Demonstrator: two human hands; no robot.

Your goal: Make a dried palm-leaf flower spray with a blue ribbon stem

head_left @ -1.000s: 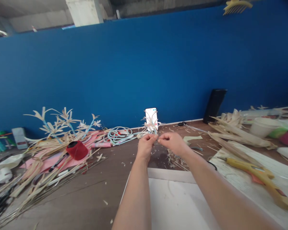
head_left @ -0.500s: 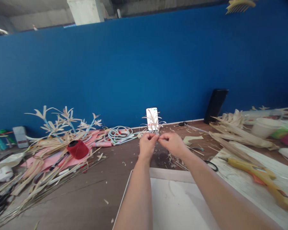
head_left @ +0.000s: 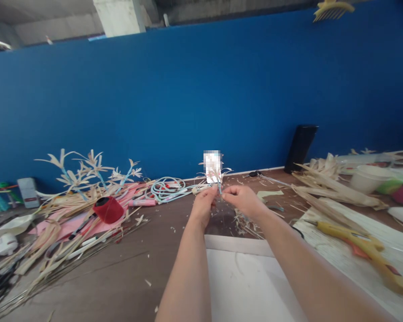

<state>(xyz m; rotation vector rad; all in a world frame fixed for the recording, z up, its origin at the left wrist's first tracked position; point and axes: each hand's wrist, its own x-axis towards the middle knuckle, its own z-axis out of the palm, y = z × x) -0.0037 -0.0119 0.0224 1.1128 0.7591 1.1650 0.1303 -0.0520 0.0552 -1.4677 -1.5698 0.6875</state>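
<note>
My right hand pinches the thin blue stem of a small craft flower between thumb and fingertips. Pale, narrow petals that look like dried husk spread from the top of that stem. Just left of the stem is my left hand, its fingers curled and thumb raised. What the left fingers hold, if anything, is hidden. Behind the flower a phone with a bright screen stands upright and is partly covered by the petals. Below my wrists lies a white shallow tray or box lid.
Finished-looking husk flowers, a red tape-like roll and husk strips lie left. Coiled blue tubing sits mid-left. On the right are a yellow glue gun, dried husks, a white cup and a black upright object.
My left hand has drawn slightly left and down, away from the right fingertips, and turned a little. More of the blue stem shows between the hands. My right hand stays nearly in place.
</note>
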